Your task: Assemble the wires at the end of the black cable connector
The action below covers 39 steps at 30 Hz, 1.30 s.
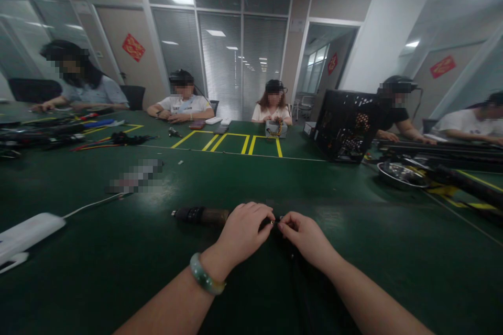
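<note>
My left hand (247, 226), with a green bangle (204, 276) at its wrist, is closed in a pinch. A tiny shiny piece (272, 222) shows at its fingertips, too small to name. Just to its right, my right hand (305, 234) also pinches, its fingertips at a small dark part that I cannot make out. The two hands nearly meet above the table. Partly behind my left hand lies a dark, screwdriver-like power tool (200, 215), its metal tip pointing left. Some dark material below my right hand blends into the table.
A white power strip (29, 238) with a cable lies at left on the green table (165, 293). At right stand a black computer case (346, 125) and a metal bowl (401, 175). Dark cables (43, 133) are heaped at far left. Several people sit around the table.
</note>
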Tool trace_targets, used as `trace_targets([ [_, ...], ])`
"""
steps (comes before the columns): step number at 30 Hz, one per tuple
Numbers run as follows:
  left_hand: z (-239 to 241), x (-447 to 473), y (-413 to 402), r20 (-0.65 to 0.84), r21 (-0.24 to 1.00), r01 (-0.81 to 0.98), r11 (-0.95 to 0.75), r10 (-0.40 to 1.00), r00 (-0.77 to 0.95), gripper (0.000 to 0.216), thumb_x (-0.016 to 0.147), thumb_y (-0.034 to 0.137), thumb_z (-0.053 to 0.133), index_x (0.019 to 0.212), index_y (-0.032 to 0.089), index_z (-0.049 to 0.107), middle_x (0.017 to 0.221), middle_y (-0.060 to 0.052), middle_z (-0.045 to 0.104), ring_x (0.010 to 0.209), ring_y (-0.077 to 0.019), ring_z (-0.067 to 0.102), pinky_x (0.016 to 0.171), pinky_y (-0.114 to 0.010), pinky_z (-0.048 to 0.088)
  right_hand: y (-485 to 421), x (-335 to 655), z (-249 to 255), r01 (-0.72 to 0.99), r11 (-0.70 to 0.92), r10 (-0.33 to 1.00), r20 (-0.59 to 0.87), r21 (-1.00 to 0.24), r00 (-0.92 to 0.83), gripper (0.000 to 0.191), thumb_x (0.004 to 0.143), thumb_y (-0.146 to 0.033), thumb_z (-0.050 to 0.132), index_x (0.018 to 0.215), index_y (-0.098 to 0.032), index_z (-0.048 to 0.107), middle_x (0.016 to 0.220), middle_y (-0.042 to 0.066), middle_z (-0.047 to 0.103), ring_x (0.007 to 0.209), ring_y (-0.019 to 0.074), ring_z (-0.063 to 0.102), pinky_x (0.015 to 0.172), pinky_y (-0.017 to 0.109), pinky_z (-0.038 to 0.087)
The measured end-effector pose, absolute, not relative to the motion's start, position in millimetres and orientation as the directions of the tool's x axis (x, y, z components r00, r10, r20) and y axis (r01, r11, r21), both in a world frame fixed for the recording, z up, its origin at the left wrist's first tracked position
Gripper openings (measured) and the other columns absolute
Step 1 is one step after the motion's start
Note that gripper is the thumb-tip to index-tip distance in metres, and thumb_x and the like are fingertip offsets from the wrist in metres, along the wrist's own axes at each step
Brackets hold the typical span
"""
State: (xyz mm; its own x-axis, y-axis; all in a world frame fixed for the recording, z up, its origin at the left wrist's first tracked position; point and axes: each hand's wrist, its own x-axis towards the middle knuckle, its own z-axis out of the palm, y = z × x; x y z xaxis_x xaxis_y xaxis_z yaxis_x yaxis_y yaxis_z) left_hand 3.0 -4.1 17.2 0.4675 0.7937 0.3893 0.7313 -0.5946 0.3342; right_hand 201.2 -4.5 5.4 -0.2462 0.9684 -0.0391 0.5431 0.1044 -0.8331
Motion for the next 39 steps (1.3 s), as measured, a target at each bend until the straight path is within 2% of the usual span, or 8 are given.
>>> trace_targets([
  [15, 18.7, 3.9, -3.8, 0.364, 0.327, 0.740, -0.587, 0.801, 0.475, 0.010, 0.090, 0.028, 0.056, 0.097, 0.024, 0.062, 0.101, 0.001, 0.065, 0.096, -0.0202, 0.057, 0.084, -0.037, 0.041, -4.2, 202.2, 2.7, 0.539, 0.112, 0.968, -0.031, -0.835, -0.250, 0.017, 0.088, -0.034, 0.055, 0.084, -0.019, 0.062, 0.076, 0.000, 0.066, 0.068, 0.0147, 0.060, 0.057, 0.022, 0.041],
  [21, 15.3, 4.1, -1.2, 0.375, 0.326, 0.737, -0.593, 0.796, 0.475, 0.011, 0.090, 0.027, 0.057, 0.098, 0.025, 0.063, 0.103, 0.001, 0.066, 0.098, -0.0204, 0.056, 0.086, -0.038, 0.040, -2.9, 202.3, 0.1, 0.527, 0.149, 0.968, 0.014, -0.836, -0.251, 0.015, 0.087, -0.032, 0.056, 0.082, -0.019, 0.061, 0.076, 0.000, 0.065, 0.068, 0.0142, 0.059, 0.058, 0.022, 0.040],
  [28, 16.0, 3.8, -1.8, 0.378, 0.326, 0.735, -0.595, 0.794, 0.475, 0.011, 0.088, 0.026, 0.059, 0.098, 0.026, 0.064, 0.106, 0.002, 0.065, 0.100, -0.0202, 0.056, 0.086, -0.037, 0.041, -2.8, 203.5, 3.2, 0.539, 0.097, 0.966, -0.050, -0.837, -0.252, 0.016, 0.087, -0.033, 0.055, 0.085, -0.019, 0.064, 0.077, 0.001, 0.066, 0.067, 0.0144, 0.059, 0.057, 0.022, 0.040],
  [39, 15.0, 4.6, -0.6, 0.372, 0.317, 0.746, -0.586, 0.800, 0.470, 0.008, 0.087, 0.027, 0.062, 0.095, 0.026, 0.065, 0.103, 0.003, 0.066, 0.098, -0.0197, 0.056, 0.084, -0.036, 0.041, -1.7, 203.9, -0.4, 0.561, 0.142, 0.960, -0.025, -0.816, -0.279, 0.017, 0.088, -0.034, 0.055, 0.085, -0.021, 0.065, 0.077, 0.000, 0.068, 0.069, 0.0153, 0.062, 0.058, 0.022, 0.041],
])
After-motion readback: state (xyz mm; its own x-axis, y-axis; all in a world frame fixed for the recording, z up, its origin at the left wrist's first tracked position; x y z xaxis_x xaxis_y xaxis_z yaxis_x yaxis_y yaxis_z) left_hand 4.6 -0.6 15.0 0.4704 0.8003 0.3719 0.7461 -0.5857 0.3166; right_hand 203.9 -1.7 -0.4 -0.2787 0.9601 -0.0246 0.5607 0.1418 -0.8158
